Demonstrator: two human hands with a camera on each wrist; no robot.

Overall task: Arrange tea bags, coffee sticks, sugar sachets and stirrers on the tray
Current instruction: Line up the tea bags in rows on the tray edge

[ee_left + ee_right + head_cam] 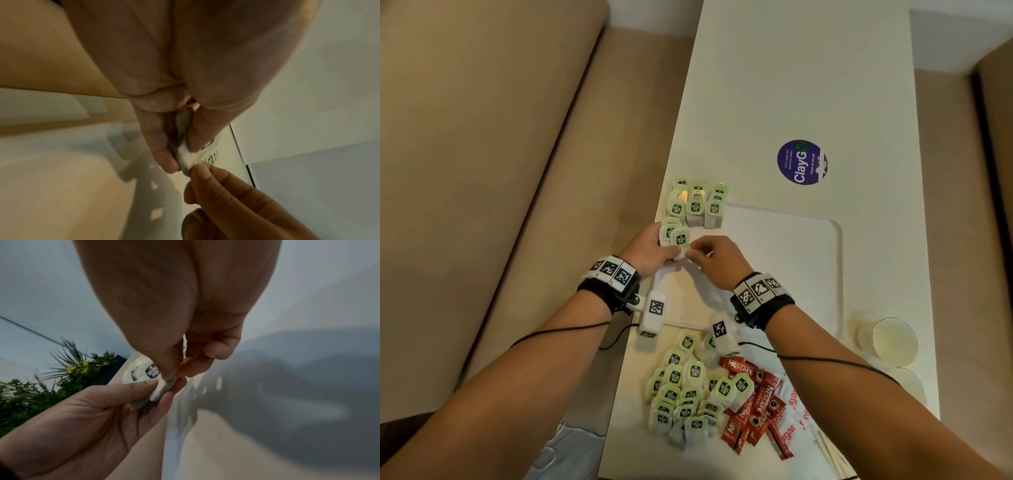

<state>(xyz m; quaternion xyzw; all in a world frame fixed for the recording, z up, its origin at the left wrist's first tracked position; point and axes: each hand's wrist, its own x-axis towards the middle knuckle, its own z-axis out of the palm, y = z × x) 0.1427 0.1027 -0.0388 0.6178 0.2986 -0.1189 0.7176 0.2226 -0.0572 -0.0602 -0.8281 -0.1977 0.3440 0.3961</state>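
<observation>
- Dozens of loose tea bags (681, 394) crowd the near edge beside coffee sticks (753, 407); a trailing wrist could sweep them off.
- Left hand (650, 255) grips a small stack of tea bags (675, 236) over the tray (808, 267); right hand (717, 262) pinches its corner, and one may slip.
- Three laid rows (697, 205) beyond could get nudged crooked.

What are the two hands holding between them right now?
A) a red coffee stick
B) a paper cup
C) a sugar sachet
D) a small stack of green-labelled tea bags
D. The left hand grips a small stack of green-labelled tea bags above the tray's left edge, and the right hand pinches its lower end; the red coffee sticks lie on the table.
</observation>
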